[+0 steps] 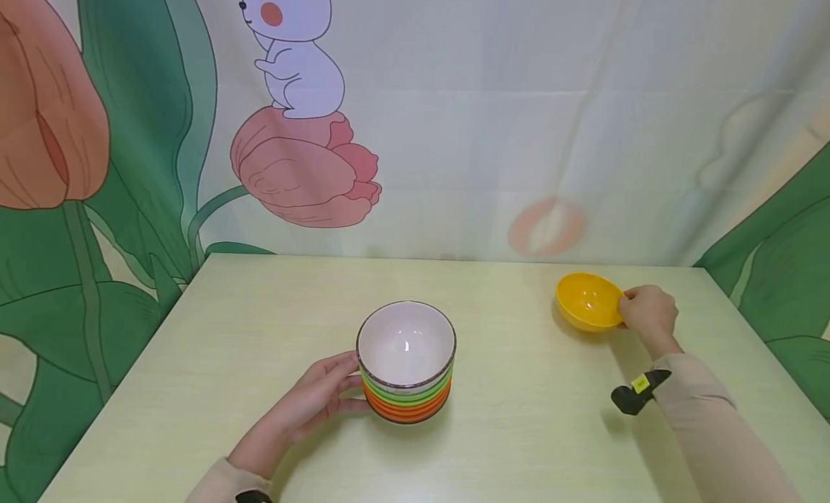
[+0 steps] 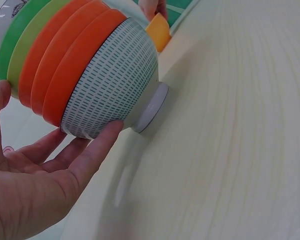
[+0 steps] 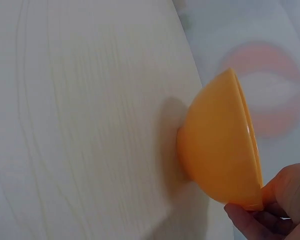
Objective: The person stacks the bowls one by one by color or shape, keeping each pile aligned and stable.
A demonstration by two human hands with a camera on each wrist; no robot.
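A stack of nested bowls (image 1: 406,352) stands upright near the middle of the table. On top is a white bowl with a dark rim; green and orange rims show below it. At the bottom sits a patterned bowl (image 2: 115,75) with a pale foot. My left hand (image 1: 320,393) touches the stack's left side, its fingers (image 2: 97,150) extended along the bowls and fairly straight. Over at the back right, my right hand (image 1: 650,314) pinches the rim of a yellow bowl (image 1: 586,301) between thumb and fingers. That bowl faces up and looks glossy inside.
The light wooden table (image 1: 506,416) ends at a hanging printed curtain (image 1: 467,128) just behind the yellow bowl. A black wrist strap piece (image 1: 638,393) sticks out from the right sleeve above the table.
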